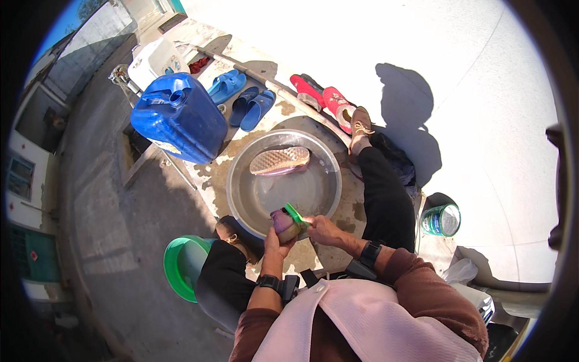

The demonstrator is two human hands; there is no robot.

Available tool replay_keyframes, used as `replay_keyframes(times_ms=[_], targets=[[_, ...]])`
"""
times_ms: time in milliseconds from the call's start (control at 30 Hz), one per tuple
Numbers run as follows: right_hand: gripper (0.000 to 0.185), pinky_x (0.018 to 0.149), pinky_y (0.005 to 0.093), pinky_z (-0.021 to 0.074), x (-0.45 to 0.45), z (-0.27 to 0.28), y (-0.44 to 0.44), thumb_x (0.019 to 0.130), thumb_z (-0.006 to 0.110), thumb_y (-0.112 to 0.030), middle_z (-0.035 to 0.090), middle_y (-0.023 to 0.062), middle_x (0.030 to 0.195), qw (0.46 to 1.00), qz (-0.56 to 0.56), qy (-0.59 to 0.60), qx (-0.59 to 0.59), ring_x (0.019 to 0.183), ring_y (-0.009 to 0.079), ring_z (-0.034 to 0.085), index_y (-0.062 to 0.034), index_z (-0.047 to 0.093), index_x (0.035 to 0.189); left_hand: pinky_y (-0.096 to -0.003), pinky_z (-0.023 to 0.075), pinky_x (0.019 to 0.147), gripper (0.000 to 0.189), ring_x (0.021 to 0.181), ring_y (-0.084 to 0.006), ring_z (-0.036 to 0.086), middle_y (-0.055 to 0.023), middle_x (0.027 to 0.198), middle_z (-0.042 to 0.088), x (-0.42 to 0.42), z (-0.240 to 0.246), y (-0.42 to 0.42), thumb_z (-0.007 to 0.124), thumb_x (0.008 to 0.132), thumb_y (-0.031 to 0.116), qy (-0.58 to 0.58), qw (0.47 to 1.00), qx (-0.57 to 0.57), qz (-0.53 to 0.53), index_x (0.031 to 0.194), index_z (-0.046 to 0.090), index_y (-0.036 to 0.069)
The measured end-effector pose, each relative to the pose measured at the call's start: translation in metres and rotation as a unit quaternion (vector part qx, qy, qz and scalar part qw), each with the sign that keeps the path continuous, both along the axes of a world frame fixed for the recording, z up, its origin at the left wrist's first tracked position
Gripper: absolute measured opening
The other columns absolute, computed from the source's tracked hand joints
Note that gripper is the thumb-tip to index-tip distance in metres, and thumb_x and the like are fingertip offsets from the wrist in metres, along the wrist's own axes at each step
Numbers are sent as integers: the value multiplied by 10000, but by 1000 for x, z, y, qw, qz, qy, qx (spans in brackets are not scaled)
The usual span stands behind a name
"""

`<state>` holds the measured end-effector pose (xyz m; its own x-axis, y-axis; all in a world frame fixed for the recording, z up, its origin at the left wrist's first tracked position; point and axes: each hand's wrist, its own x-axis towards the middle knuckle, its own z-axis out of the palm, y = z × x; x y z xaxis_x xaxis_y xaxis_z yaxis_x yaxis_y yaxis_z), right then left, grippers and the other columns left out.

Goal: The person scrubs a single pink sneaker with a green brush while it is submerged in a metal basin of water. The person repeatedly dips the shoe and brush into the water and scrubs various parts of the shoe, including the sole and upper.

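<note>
My left hand (pixel 277 246) holds a purple shoe (pixel 284 225) over the near rim of a round metal basin (pixel 232 199). Its fingers are partly hidden beneath the shoe. In my right hand (pixel 325 231) is a green brush (pixel 295 213), its head against the shoe's upper side. Cloudy water (pixel 289 192) fills the bottom of the basin. Another shoe (pixel 280 161) lies in it near the far side, its patterned tan sole turned up.
A blue plastic jerrycan (pixel 185 122) stands beyond the basin at the left, near blue slippers (pixel 258 110). Red shoes (pixel 335 102) lie beside a long pole (pixel 289 96). A green bucket (pixel 169 267) stands by my left leg, a metal can (pixel 436 221) at the right.
</note>
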<state>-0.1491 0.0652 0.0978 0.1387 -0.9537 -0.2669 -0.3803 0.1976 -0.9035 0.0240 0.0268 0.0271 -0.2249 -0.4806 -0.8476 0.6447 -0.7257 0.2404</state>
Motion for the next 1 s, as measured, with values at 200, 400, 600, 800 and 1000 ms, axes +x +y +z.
replay_keyframes(times_ms=[200, 400, 600, 800, 1000], targets=[[402, 627, 390, 453, 10, 20, 9, 691, 501, -94, 569, 241, 779, 976, 77, 168, -113, 699, 361, 565, -10, 530, 1083, -454, 490, 759, 367, 951, -325, 519, -154, 1082, 494, -1, -5, -5, 395, 862, 328, 4, 998, -18, -55, 1129, 452, 84], [337, 658, 405, 451, 19, -22, -21, 705, 528, -154, 571, 237, 787, 978, 54, 200, 14, 747, 366, 568, -35, 560, 1019, -496, 467, 782, 367, 978, -327, 508, -158, 1116, 472, -8, -3, 2, 375, 851, 308, -42, 996, -20, -82, 1140, 441, 92], [317, 642, 394, 450, 17, 4, -2, 693, 510, -133, 566, 248, 763, 989, 70, 118, -52, 725, 364, 574, -3, 565, 977, -489, 465, 781, 377, 988, -326, 505, -154, 1122, 471, -5, 6, 3, 370, 852, 313, -68, 994, -26, -84, 1153, 435, 95], [351, 637, 415, 444, -2, 31, 20, 687, 502, -122, 557, 259, 718, 985, 108, 129, -31, 704, 373, 571, -12, 564, 1014, -463, 486, 743, 395, 947, -313, 530, -146, 1090, 496, -5, 3, 2, 354, 870, 366, -68, 994, -27, -83, 1141, 446, 92], [261, 622, 420, 444, 21, -11, -13, 728, 499, -155, 571, 232, 760, 982, 61, 181, -8, 718, 382, 569, -29, 555, 949, -484, 487, 706, 438, 933, -312, 540, -156, 1086, 497, 3, -4, 1, 349, 866, 421, -39, 994, 12, -101, 1124, 459, 86]])
